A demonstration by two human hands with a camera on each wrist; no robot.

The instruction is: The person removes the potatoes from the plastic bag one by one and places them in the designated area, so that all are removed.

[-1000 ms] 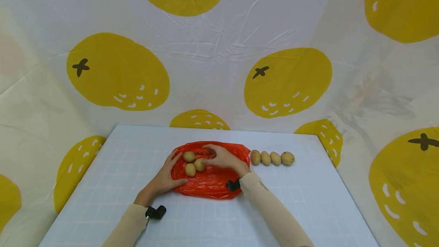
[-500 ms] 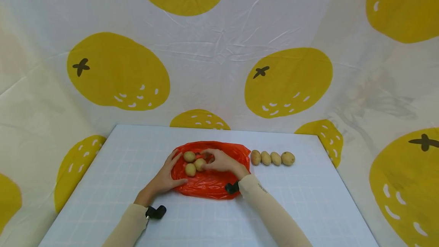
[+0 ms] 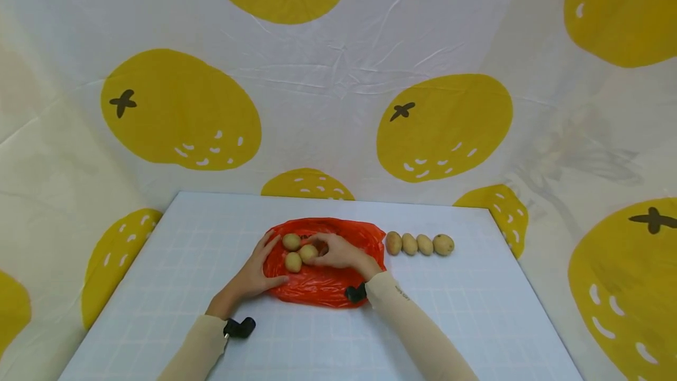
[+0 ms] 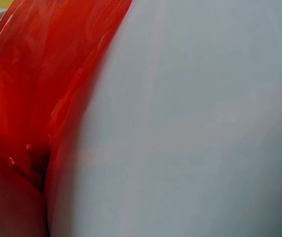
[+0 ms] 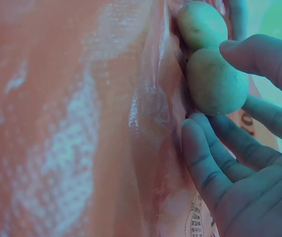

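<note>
A red bag [image 3: 322, 294] of thin, glossy plastic film lies as a rough, crinkled oval, its surface puckered into fine folds with bright highlights; dark printed lettering shows beside the right hand [image 3: 338, 251]. Within the left half of the bag sit three smooth, rounded, dull-skinned tan potatoes in a tight triangle: the far potato [image 3: 291, 241], the near potato [image 3: 293, 262] and, toward the middle of the bag, the gripped potato [image 3: 308, 254]. The right hand, above the bag, grips this last one, thumb against one side and fingers curving round the other; in the right wrist view its skin is faintly speckled, and another potato touches it. The left hand [image 3: 255, 272] rests along the bag's left rim, thumb and fingers spread apart against the film; the left wrist view shows red film draped in pleats beside the plain surface. Just right of the bag, a row of four potatoes [image 3: 409, 244], oval to nearly round, stands side by side. Under the bag extends a pale, faintly checked table [image 3: 449, 322]; behind the bag rises a creased white sheet [image 3: 317, 93] printed with large yellow fruit shapes.
</note>
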